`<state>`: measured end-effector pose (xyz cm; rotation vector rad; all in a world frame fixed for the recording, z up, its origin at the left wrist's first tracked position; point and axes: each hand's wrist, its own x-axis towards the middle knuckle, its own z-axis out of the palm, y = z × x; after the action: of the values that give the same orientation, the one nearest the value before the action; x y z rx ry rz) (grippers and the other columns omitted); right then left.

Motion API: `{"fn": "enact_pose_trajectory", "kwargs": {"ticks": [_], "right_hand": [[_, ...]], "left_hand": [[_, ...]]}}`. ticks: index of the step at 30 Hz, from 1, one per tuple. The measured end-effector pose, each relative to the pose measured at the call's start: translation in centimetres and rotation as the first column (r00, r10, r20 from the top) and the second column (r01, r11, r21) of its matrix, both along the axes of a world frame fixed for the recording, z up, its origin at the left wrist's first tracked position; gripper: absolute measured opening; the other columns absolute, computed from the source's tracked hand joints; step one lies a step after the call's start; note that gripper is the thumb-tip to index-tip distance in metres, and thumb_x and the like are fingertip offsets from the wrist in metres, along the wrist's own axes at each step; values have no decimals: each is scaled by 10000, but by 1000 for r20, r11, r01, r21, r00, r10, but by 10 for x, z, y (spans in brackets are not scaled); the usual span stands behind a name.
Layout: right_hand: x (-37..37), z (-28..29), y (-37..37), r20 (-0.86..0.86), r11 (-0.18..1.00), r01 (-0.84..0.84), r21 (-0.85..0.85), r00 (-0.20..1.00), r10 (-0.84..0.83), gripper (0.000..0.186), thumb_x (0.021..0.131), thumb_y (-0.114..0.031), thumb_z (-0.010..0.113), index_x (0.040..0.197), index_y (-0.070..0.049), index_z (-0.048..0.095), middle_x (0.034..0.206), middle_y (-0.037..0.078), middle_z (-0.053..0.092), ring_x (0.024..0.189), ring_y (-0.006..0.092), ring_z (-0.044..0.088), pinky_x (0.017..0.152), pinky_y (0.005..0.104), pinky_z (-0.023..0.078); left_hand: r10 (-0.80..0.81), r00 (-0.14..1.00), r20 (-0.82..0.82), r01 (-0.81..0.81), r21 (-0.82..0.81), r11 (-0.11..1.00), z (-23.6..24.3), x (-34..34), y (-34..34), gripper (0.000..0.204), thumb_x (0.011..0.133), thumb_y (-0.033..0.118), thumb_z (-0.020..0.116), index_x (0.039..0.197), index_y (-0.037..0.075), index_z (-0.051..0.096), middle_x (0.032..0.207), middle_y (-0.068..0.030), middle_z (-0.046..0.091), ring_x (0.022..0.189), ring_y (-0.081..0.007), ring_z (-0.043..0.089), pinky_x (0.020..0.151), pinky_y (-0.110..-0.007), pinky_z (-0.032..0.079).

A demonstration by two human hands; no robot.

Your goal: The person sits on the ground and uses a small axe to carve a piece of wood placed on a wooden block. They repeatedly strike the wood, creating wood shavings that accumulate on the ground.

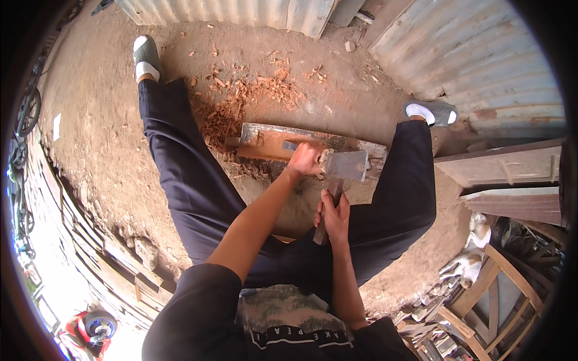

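My left hand (306,159) is closed around a chisel (289,145), its flat metal blade pointing left onto a reddish wood piece (268,144). The chisel's frayed butt end sticks out on the right side of my fist. My right hand (333,215) grips the wooden handle of a hatchet (348,165). The broad grey hatchet head lies right beside the chisel's butt; whether they touch I cannot tell. Beneath the wood piece is a worn, thick board (370,149), lying crosswise between my spread legs.
Reddish wood chips (265,87) litter the dirt ground beyond the board. Corrugated metal sheets (469,60) stand at the far side and right. Wooden panels (503,162) lean at the right, with a cat (466,265) and a wooden frame (490,289) below them. Stacked planks (90,240) line the left.
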<state>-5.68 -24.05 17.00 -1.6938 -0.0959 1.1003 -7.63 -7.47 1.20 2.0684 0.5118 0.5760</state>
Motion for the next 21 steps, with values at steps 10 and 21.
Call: {"fn": "enact_pose_trajectory", "kwargs": {"ticks": [10, 21], "right_hand": [[8, -2, -5, -50, 999, -19, -46, 999, 17, 201, 1025, -228, 622, 1043, -51, 529, 682, 50, 529, 437, 142, 519, 389, 308, 435], [21, -8, -4, -141, 995, -77, -56, 988, 69, 243, 1025, -264, 625, 1046, -36, 544, 663, 42, 532, 463, 135, 543, 397, 307, 448]], "left_hand": [[-30, 999, -42, 27, -67, 997, 8, -3, 6, 424, 717, 231, 757, 1069, 8, 681, 980, -256, 697, 955, -447, 660, 805, -499, 539], [490, 869, 72, -264, -769, 581, 47, -88, 53, 274, 1015, 191, 662, 1199, -9, 625, 1088, -142, 742, 1064, -244, 702, 954, -418, 572]]}}
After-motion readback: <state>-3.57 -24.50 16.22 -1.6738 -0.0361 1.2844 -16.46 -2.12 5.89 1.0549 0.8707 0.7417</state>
